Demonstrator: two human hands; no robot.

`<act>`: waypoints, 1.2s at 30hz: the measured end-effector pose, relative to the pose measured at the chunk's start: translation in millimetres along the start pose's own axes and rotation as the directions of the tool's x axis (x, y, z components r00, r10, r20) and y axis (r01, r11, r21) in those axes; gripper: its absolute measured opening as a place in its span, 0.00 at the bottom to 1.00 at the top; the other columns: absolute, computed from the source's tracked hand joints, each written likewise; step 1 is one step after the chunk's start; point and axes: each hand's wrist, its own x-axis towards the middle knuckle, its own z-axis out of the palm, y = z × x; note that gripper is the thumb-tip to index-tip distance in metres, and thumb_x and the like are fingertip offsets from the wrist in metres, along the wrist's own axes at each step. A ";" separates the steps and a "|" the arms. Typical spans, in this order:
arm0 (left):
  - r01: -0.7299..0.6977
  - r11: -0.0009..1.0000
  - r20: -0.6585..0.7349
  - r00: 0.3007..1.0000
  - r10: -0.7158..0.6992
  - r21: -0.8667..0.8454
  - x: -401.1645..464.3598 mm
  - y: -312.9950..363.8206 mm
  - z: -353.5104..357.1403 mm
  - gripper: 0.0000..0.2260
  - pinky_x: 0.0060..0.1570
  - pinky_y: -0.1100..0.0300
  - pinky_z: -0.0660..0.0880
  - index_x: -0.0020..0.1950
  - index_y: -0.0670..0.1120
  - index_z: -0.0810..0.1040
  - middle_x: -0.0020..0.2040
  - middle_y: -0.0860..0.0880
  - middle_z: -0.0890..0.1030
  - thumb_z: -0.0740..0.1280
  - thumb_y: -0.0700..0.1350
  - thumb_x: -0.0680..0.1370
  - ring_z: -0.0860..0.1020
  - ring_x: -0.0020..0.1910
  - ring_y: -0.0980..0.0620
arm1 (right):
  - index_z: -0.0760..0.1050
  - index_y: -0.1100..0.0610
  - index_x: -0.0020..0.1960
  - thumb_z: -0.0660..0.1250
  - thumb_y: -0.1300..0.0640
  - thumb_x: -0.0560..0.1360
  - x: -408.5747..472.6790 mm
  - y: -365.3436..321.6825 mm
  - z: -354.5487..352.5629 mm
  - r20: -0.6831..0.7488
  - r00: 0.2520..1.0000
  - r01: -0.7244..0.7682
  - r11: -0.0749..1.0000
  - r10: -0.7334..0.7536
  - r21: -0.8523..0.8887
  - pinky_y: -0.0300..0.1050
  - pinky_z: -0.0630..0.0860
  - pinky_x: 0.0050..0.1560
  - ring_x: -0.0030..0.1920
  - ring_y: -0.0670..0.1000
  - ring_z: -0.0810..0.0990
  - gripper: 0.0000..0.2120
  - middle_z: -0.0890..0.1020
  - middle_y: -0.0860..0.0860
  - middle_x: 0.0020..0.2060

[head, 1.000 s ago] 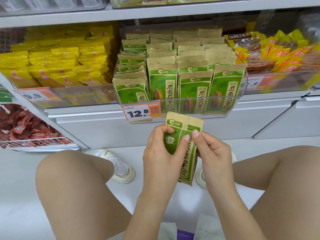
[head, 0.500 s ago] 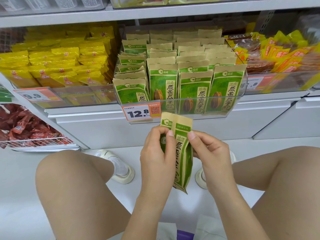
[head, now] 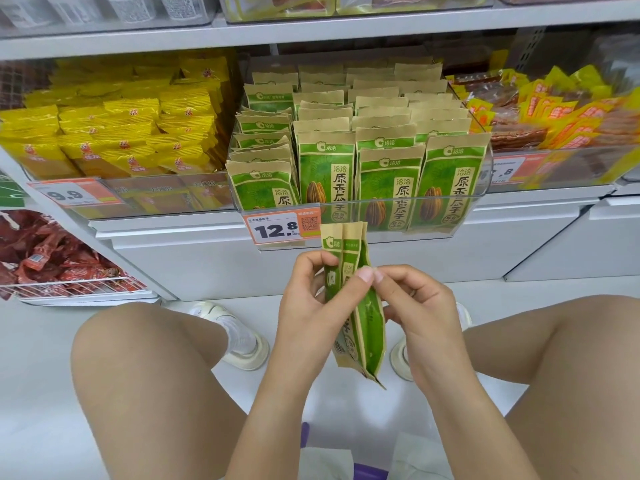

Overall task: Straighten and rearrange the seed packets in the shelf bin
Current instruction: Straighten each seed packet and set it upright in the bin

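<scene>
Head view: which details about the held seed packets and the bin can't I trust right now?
- Held seed packets: turned edge-on, both hands cover the middle; exact count unclear.
- Clear bin: rear rows hidden behind front packets.
- Right-hand price tag: first digits blurred by glare.
- Upper shelf goods: cut off by top edge.

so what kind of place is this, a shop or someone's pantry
Most likely a shop, a snack aisle in a supermarket or convenience store. The shelf edge carries a printed price tag reading 12.8, the clear shelf bin holds rows of identical green seed packets, and the neighbouring bin is full of yellow packets.
</scene>
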 end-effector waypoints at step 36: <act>-0.122 0.982 -0.059 0.992 0.115 -0.144 32.4 32.4 -9.0 0.37 0.58 0.56 0.78 0.70 0.41 0.72 0.59 0.49 0.81 0.74 0.56 0.65 0.80 0.58 0.54 | 0.75 0.53 0.62 0.70 0.56 0.68 24.9 -20.3 -4.9 0.406 0.911 -0.033 0.995 0.068 -0.093 0.38 0.77 0.53 0.51 0.43 0.82 0.22 0.85 0.48 0.50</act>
